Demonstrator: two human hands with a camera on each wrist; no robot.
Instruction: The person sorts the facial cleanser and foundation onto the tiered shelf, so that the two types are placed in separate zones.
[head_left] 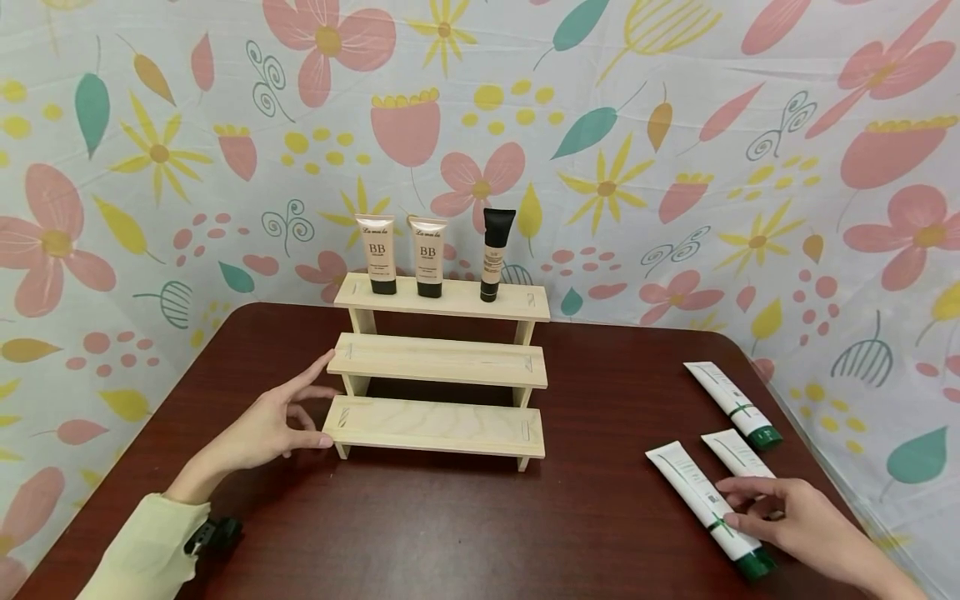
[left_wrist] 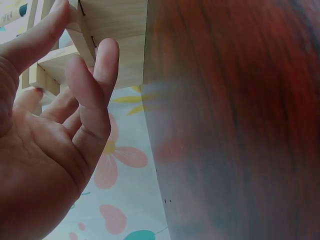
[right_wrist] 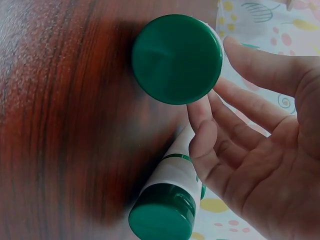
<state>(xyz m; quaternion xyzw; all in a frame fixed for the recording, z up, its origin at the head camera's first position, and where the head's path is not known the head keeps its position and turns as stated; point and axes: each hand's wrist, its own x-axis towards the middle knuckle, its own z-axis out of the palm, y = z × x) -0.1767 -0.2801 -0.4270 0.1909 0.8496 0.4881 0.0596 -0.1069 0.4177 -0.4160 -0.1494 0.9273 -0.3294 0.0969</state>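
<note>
A three-tier pale wooden display rack (head_left: 438, 362) stands on the dark table. My left hand (head_left: 258, 429) touches its left end, the index finger by the middle step and the thumb by the lowest one; the other fingers are bent loosely. On the top step stand two beige BB cream tubes (head_left: 380, 254) and a slimmer black-capped beige tube (head_left: 492, 258). At the right, my right hand (head_left: 795, 525) pinches the nearest white tube with a green cap (head_left: 705, 504) between thumb and fingers. Behind it a second white tube (head_left: 735, 454) is partly covered by the hand.
A third white tube (head_left: 731, 400) lies farther back near the table's right edge. The dark wood table (head_left: 600, 425) meets a flower-patterned cloth backdrop (head_left: 480, 100) behind and at the sides. In the right wrist view another green-capped tube (right_wrist: 162, 212) lies close to the fingers.
</note>
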